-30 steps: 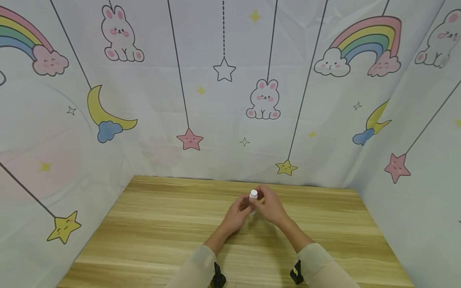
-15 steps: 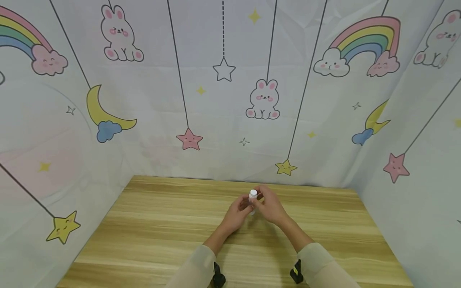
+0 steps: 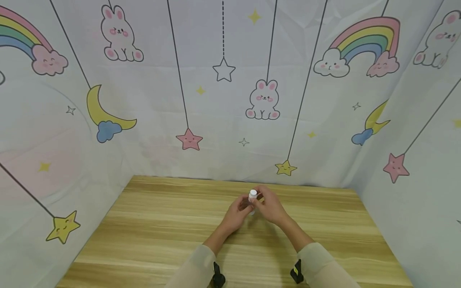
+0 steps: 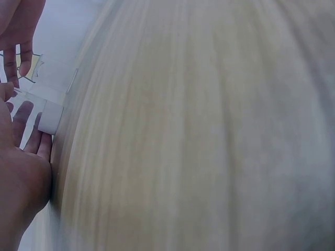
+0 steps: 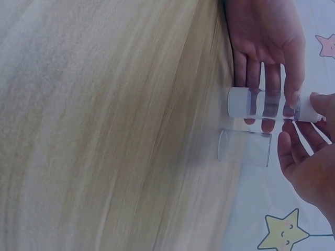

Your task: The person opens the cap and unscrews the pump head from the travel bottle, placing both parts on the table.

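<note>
A small bottle (image 3: 253, 193) with a clear body, a white base and a white top stands upright between the two hands. My left hand (image 3: 235, 215) holds its body low down, fingers behind it and thumb in front, as the right wrist view shows. Higher up, my right hand (image 3: 272, 207) pinches the white upper part with thumb and fingers. A clear, empty cylindrical cap (image 5: 245, 148) stands on the table beside the bottle in the right wrist view; in the head view the right hand hides it. The left wrist view catches the bottle's white base (image 4: 51, 117) close over the tabletop.
The wood-grain table (image 3: 173, 208) extends around both arms. White fabric (image 3: 216, 108) printed with rabbits, stars and rainbows hangs behind it and along both sides. Each forearm, in a light sleeve, carries a black wrist device (image 3: 218, 276).
Almost nothing moves: both hands keep their hold on the bottle in the same spot, and the view shifts very slightly.
</note>
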The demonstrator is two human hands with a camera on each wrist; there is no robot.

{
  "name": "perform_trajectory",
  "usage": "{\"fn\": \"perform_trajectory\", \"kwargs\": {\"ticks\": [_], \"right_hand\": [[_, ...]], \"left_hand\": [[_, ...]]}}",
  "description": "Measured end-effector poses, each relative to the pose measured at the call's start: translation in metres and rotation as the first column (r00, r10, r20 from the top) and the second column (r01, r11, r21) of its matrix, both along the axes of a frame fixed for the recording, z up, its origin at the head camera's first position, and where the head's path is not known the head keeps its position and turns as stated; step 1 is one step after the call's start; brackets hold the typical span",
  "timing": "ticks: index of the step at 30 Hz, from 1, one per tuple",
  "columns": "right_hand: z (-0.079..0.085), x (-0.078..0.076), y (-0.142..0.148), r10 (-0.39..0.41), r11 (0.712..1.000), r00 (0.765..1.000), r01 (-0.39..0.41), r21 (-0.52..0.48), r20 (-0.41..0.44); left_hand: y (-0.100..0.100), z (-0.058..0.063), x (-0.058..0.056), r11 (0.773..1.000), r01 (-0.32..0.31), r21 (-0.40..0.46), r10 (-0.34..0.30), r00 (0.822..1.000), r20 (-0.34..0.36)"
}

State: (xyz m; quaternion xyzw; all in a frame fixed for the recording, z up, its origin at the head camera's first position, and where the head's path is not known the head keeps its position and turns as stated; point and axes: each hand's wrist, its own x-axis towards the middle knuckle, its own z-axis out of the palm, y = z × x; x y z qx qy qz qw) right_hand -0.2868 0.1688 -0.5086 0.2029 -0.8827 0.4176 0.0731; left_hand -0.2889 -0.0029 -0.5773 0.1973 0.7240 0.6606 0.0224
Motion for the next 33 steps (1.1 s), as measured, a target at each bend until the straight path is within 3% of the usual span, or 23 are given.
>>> {"fn": "perform_trajectory", "kwargs": {"ticks": [14,27,33], "right_hand": [[0.0011,-0.0012,0.0002,0.022,1.0,1.0,-0.022,0.012,0.019],[-0.0008,0.0004,-0.0003,0.027,0.999,0.999,-0.025,0.046,-0.034],[-0.0057,-0.0003,0.0012,0.027,0.999,0.999,-0.025,0.044,-0.035]], "left_hand": [[-0.0007,-0.0035,-0.0039,1.0,0.001,-0.022,0.0,1.0,0.004],[-0.0001,-0.0026,-0.0014,1.0,0.01,0.008,-0.01,1.0,0.007],[-0.0015,-0.0026,-0.0015,1.0,0.01,-0.026,-0.01,1.0,-0.001]]}}
